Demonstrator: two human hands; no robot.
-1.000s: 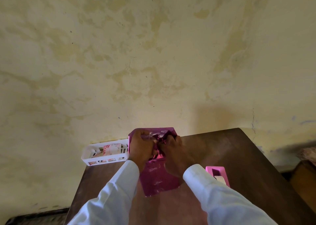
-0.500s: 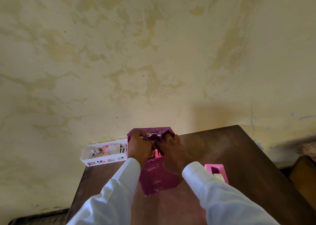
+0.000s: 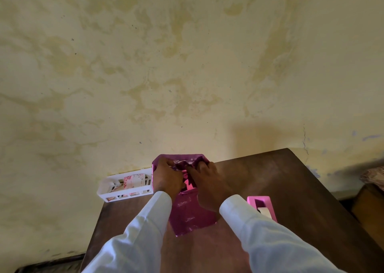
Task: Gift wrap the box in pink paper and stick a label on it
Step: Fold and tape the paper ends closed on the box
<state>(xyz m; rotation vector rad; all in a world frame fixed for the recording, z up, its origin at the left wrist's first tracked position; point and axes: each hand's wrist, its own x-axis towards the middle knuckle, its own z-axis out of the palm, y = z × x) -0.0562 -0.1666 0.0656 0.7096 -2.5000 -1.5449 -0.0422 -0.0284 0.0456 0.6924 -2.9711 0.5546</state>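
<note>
As we watch, pink paper (image 3: 191,214): far flap barely changed.
Left hand (image 3: 167,179), right hand (image 3: 209,186): grips pinching it.
Tape (image 3: 264,211): not yet.

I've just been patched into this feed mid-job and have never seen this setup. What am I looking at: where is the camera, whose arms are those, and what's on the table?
There is no machine here. A person works with bare hands, and the single camera sits on their head, looking forward and down, so the white sleeves enter from below. The left hand and right hand both pinch crumpled folds at the far end of the pink-wrapped box, which rests on the brown table. A pink tape dispenser stands right of the box. A white basket holding floral-printed paper sits at the far left corner, by the stained wall. No label shows on the box.
</note>
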